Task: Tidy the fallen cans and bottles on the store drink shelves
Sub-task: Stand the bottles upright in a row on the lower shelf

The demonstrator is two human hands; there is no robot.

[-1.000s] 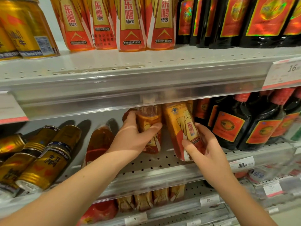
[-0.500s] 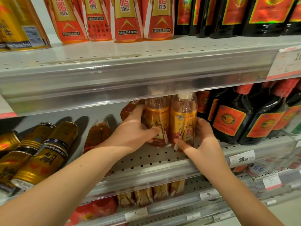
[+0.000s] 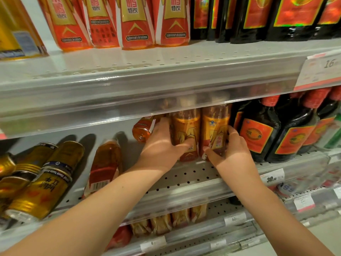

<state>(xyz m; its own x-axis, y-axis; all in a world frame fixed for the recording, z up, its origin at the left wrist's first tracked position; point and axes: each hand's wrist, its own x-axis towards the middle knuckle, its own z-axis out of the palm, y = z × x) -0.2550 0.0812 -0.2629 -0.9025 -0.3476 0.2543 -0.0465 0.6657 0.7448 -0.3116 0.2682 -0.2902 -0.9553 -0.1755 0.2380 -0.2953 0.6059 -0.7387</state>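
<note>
Here, perforated grey shelves (image 3: 193,172) — bottles (image 3: 186,128), cans (image 3: 51,185).

On the middle shelf (image 3: 186,177) a standing bottle (image 3: 186,129) serves as marker. Just beside it on the right stands a second bottle (image 3: 214,129), and right of that a row of broad bottles (image 3: 262,134), all upright. The left hand (image 3: 162,145) grips the marker's left side; the right hand (image 3: 233,147) grips the second bottle's right side. Left of the marker, behind the left hand, sits a tipped bottle (image 3: 143,129). Farther left lies a fallen bottle (image 3: 107,163), and farthest left the fallen cans (image 3: 48,182). Above the marker, the upper shelf (image 3: 129,71) carries upright bottles (image 3: 136,24).
</note>
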